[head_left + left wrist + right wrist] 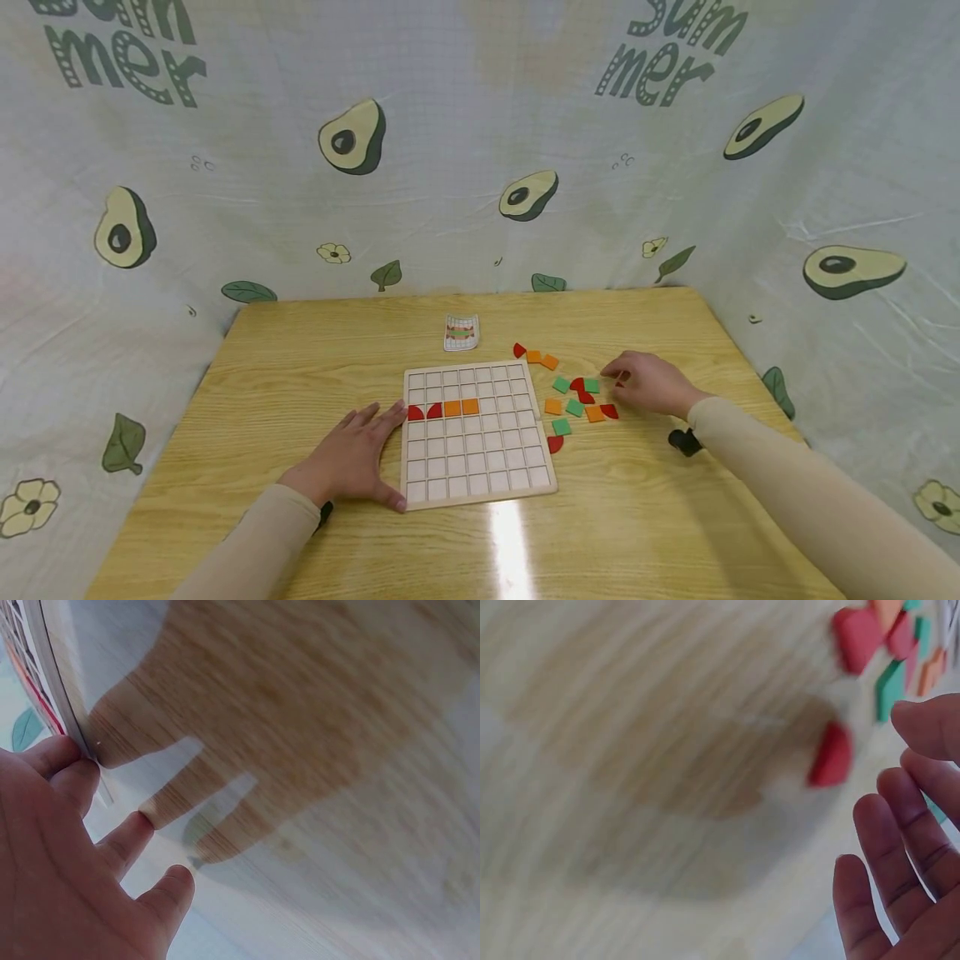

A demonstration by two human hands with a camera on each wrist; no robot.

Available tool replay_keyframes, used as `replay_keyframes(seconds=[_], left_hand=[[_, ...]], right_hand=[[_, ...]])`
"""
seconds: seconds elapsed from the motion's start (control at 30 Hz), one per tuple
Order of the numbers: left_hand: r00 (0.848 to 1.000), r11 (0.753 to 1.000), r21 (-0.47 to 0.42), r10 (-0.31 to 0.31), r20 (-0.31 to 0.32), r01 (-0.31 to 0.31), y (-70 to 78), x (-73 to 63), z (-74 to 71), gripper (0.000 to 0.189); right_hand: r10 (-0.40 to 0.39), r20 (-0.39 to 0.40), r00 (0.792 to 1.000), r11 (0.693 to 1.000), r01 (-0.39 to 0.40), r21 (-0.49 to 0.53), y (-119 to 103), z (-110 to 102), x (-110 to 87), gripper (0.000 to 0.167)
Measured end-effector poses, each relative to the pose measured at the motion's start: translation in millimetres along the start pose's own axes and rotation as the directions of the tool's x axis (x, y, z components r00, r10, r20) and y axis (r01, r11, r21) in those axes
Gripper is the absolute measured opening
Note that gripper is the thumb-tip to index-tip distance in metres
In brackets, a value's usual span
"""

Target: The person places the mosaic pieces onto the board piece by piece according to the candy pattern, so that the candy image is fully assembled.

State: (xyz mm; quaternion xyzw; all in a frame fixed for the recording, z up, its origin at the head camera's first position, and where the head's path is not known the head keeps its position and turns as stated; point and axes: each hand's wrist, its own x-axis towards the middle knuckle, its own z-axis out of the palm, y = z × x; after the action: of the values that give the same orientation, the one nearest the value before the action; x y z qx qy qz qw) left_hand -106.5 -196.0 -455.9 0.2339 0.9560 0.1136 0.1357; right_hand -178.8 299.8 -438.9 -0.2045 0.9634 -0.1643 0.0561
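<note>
From afar, I splay my left hand against the left edge of the grid board, likely steadying it, my empty, loose-fingered right hand beside a red piece.

Head view: farthest, from above, facing forward-down; left wrist view: close, facing left hand, gridded board shared with head; right wrist view: close, facing right hand, red quarter-circle tiles shared with head
</note>
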Motion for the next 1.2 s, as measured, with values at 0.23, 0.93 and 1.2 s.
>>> replay_keyframes(seconds=[0.23,0.93,1.2], left_hand=[[1.0,1.0,-0.008,-0.004,0.006,0.004,0.8,-1.1,0.0,0.137],[1.0,1.0,0.001,0.001,0.005,-0.001,2.6,-1.0,-1.2,0.135],[1.0,1.0,0.0,0.005,-0.001,-0.005,2.1,-3.0,-1.7,0.135]], right_hand=[[0.025,0.005,1.0,1.0,-0.025,-0.017,17,7,-11.5,0.028],[-0.04,-0.009,0.999,0.997,0.04,-0.07,17,12,-5.8,0.026],[-0.024,-0.036,0.999,1.0,0.023,-0.012,17,10,-2.4,0.019]])
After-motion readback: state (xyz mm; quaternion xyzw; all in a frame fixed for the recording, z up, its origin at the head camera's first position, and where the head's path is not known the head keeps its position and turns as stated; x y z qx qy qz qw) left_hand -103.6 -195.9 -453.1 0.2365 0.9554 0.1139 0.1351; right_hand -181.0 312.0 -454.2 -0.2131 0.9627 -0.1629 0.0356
